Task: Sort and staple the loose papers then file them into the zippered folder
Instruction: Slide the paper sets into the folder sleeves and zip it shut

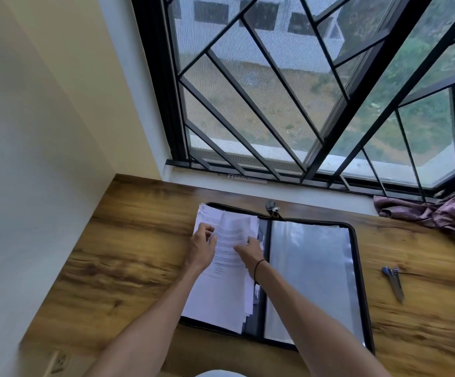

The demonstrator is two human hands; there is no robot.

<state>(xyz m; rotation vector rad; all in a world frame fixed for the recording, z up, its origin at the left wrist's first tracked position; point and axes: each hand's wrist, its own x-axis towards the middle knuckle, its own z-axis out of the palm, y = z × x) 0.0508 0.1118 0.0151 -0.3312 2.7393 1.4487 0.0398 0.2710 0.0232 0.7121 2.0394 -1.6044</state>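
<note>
A black zippered folder lies open on the wooden desk, its right half showing clear plastic sleeves. A stack of printed white papers lies on its left half. My left hand pinches the left edge of the top sheets. My right hand holds a top sheet near its right side, and that sheet's upper part is lifted and bent. A silver and blue stapler lies on the desk to the right of the folder, away from both hands.
The wooden desk meets a pale wall on the left and a barred window sill behind. A crumpled purple cloth lies at the far right by the sill. A wall socket shows at the lower left.
</note>
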